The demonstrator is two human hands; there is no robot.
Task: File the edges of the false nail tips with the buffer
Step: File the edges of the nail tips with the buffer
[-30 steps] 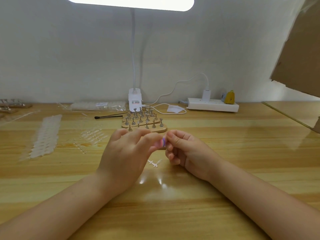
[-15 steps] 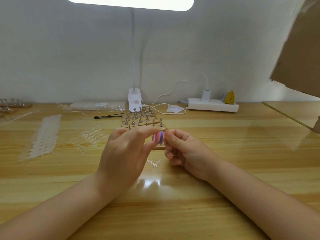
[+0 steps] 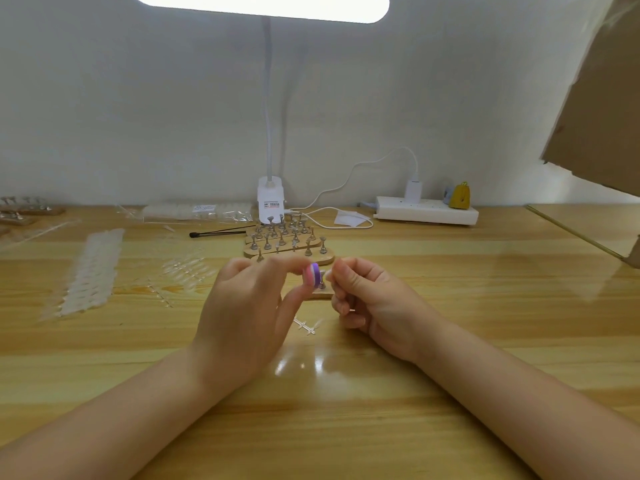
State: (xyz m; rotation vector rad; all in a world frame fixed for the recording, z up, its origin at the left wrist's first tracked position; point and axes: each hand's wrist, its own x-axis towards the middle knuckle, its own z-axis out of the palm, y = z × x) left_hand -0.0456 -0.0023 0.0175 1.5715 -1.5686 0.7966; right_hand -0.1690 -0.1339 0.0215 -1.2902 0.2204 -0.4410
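My left hand (image 3: 242,313) pinches a small pink-and-purple buffer (image 3: 311,276) between thumb and forefinger, above the middle of the wooden table (image 3: 485,306). My right hand (image 3: 370,299) pinches a clear false nail tip (image 3: 327,274) just right of the buffer; the tip is tiny and mostly hidden by my fingertips. Buffer and tip are almost touching. A clear plastic sprue piece (image 3: 308,325) lies on the table under my hands.
Wooden strips with metal nail stands (image 3: 287,240) sit just behind my hands. Rows of clear nail tips (image 3: 90,271) and loose tips (image 3: 183,268) lie to the left. A brush (image 3: 218,233), lamp base (image 3: 270,202), power strip (image 3: 426,210) and cardboard (image 3: 602,109) stand further back.
The buffer has come up out of my left fingers and shows more plainly; both hands have risen slightly and the right fingertips have drawn a little away from it.
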